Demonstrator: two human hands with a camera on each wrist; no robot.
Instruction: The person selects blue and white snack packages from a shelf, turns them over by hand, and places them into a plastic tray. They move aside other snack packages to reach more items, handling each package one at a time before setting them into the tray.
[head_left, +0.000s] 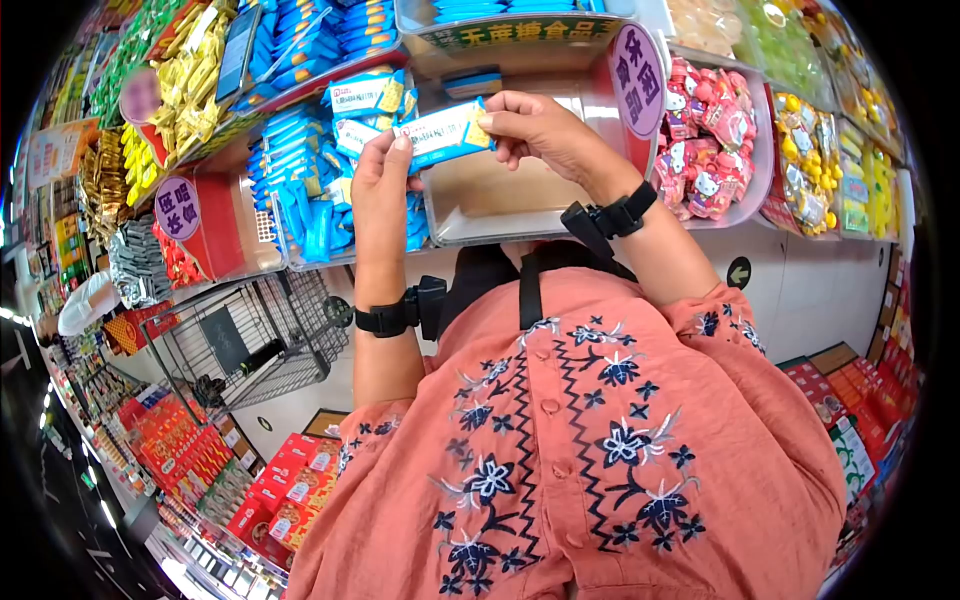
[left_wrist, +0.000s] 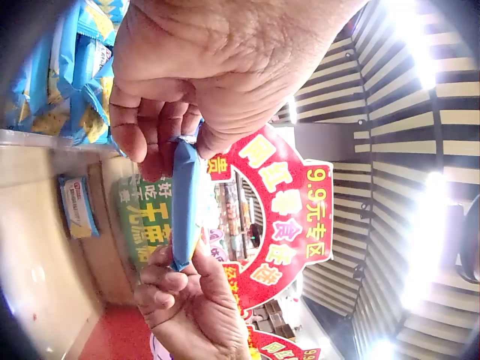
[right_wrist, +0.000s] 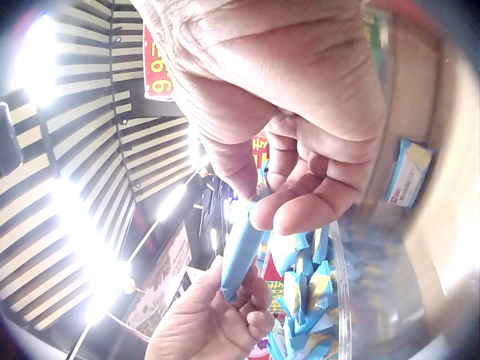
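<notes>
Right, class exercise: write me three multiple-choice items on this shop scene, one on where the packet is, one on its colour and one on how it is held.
1. Where is the snack packet?
A over the shopping cart
B in front of the nearly empty clear bin
C on the floor

2. What is its main colour?
A red
B green
C blue

3. How is it held?
A by the left hand and the right hand, one at each end
B by one hand alone
C not held at all

Key:
1 B, the bin stands right behind it.
2 C, the wrapper shows blue in every view.
3 A, fingers pinch both ends.
</notes>
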